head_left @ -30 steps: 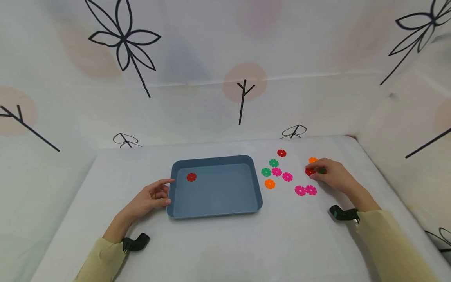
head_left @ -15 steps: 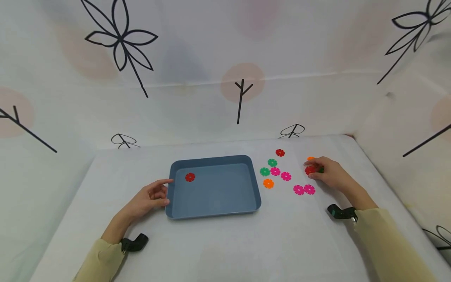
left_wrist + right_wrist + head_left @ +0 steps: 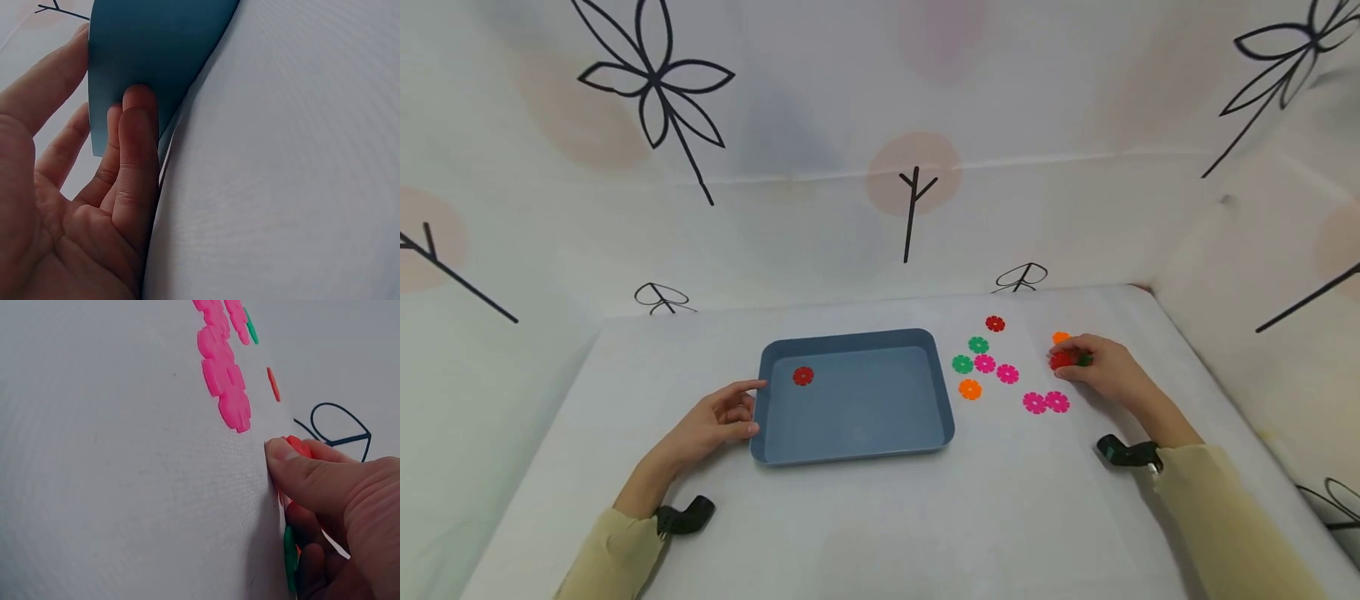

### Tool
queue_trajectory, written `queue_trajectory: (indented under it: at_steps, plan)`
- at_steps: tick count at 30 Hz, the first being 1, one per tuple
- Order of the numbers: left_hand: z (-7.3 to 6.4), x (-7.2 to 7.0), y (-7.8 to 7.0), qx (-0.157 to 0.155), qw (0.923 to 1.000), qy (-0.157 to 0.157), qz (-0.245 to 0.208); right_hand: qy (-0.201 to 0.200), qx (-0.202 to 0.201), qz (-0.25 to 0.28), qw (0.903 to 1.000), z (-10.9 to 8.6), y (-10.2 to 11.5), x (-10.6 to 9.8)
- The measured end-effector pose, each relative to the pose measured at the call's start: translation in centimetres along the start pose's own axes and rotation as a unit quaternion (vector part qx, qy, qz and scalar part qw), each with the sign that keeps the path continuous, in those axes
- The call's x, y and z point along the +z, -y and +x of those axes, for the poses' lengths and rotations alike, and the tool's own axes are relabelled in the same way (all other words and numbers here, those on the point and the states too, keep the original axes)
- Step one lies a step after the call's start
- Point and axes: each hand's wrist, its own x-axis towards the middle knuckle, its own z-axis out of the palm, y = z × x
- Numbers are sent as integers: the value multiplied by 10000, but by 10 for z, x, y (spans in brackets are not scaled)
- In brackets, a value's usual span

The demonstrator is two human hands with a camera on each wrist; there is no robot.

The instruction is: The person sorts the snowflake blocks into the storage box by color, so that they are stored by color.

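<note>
My right hand (image 3: 1105, 367), at the right of the table, pinches a red notched plastic disc (image 3: 297, 445) between thumb and fingers, low over the cloth. Part of the disc is hidden by the fingertips. A green disc (image 3: 289, 556) lies under the curled fingers, and an orange disc (image 3: 1061, 337) shows just behind the hand. At the left, my left hand (image 3: 718, 421) touches the end of a blue-grey tray (image 3: 850, 455); in the left wrist view its relaxed fingers (image 3: 134, 150) rest against the outer wall. One red disc (image 3: 803, 376) lies inside the tray.
Between tray and right hand lie several loose discs: a red one (image 3: 995, 323), green ones (image 3: 978, 344), pink ones (image 3: 985, 363) and an orange one (image 3: 970, 389). Two pink discs (image 3: 1035, 403) lie nearer the front. A patterned cloth wall (image 3: 805, 233) stands behind the table.
My right fingers have drawn in on the red disc, which has shifted slightly and shows more between them. The left hand stays at the tray. The whole head view has drifted a little.
</note>
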Motion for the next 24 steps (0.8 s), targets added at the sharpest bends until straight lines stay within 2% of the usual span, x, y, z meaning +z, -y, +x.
queue_trajectory:
  at_steps: [3,10,17,24]
  plan:
    - [0,0,-1,-44,10000,-26,-11,61,67,19,10000,0,0,-1]
    - [0,1,-2,-102,9999,-94,-19,9,-74,39,10000,-1,-2,-3]
    - [1,1,-1,-178,9998,-71,-39,-491,-151,238,9984,-6,3,-7]
    - [0,1,-3,-70,9999,-72,4,-869,-7,359,9956,-9,16,-6]
